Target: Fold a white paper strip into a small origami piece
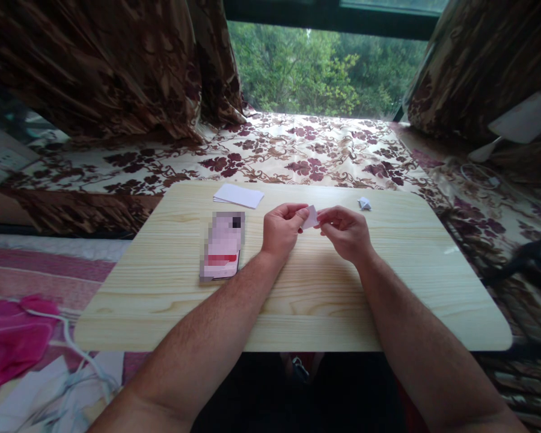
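Over the middle of a light wooden table (297, 300), my left hand (280, 228) and my right hand (346, 231) pinch a small folded piece of white paper (311, 216) between them, each with closed fingers on one side of it. A stack of white paper sheets (238, 195) lies at the table's far edge, left of my hands. A small folded white paper figure (365, 203) sits at the far right of the table.
A phone (223, 246) lies flat on the table left of my left hand. A floral cloth (275, 150) covers the ledge behind, with curtains and a window. Pink fabric (13, 340) and white cables (79, 373) lie at the lower left.
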The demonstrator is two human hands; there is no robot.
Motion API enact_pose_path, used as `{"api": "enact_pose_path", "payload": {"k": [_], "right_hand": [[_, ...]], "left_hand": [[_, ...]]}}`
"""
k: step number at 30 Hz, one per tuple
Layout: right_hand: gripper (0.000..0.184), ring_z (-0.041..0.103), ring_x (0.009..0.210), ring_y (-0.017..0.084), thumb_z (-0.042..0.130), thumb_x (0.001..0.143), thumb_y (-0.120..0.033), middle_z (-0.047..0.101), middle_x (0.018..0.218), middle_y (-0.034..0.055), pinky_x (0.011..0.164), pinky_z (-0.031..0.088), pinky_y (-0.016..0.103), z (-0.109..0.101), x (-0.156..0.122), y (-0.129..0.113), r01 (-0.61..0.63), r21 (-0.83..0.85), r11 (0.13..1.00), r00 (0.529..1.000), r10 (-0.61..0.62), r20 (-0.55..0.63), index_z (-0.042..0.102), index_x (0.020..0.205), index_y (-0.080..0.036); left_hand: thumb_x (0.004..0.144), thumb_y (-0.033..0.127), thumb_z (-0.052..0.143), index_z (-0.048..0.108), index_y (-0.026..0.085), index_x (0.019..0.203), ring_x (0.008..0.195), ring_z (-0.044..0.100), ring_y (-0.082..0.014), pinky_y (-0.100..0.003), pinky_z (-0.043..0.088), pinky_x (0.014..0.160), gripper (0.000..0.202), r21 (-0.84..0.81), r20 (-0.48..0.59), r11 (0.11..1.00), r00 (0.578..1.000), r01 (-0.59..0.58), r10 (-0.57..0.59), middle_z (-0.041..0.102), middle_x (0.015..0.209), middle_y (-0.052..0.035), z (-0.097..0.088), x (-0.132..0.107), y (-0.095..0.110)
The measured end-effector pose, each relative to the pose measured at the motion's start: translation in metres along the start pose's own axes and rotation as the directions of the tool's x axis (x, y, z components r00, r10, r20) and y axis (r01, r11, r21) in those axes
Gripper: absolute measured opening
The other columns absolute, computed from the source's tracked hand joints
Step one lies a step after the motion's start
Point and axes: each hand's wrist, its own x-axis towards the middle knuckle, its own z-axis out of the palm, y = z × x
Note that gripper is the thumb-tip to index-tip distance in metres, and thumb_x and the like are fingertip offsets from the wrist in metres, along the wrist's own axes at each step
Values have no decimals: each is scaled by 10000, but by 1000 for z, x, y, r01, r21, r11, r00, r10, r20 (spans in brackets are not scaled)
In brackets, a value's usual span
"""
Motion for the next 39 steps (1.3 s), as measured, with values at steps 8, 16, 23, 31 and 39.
{"api": "enact_pose_path", "payload": {"k": [8,16,23,31,39], "right_hand": [[168,673,736,148,701,754,-207,705,908,18,602,529,264,0,-1,1,54,-87,995,998,-58,-38,645,912,-217],[85,659,773,162,705,819,-284,706,935,38,652,531,292,-5,-1,2,85,-132,988,995,-78,53,662,838,-213],[127,630,734,155,684,849,-339,674,833,23,615,505,278,-12,2,0,64,-165,984,991,-44,124,691,850,-213],[159,648,716,165,728,812,-359,666,760,8,602,532,288,-13,4,3,5,-61,998,997,0,83,655,832,-219],[138,672,727,170,725,797,-330,697,812,17,588,570,296,-12,4,3,-23,-41,999,997,26,78,655,833,-218]], "left_hand": [[706,407,815,781,133,923,589,587,-120,-225,458,489,351,53,75,999,997,6,-10,723,720,-61,0,-3,2],[713,367,802,787,122,927,562,575,-116,-227,470,483,326,67,92,998,996,13,-19,707,679,-57,0,-3,4],[686,247,765,793,126,988,575,595,-124,-223,482,492,326,75,122,996,991,39,-48,727,710,-62,1,-3,3],[707,259,746,795,136,1010,548,554,-112,-236,494,503,331,132,151,991,988,-13,-7,674,653,-26,1,-6,6],[728,237,712,797,146,994,537,522,-103,-230,416,502,294,185,139,980,989,-72,46,657,635,-18,0,-5,4]]}}
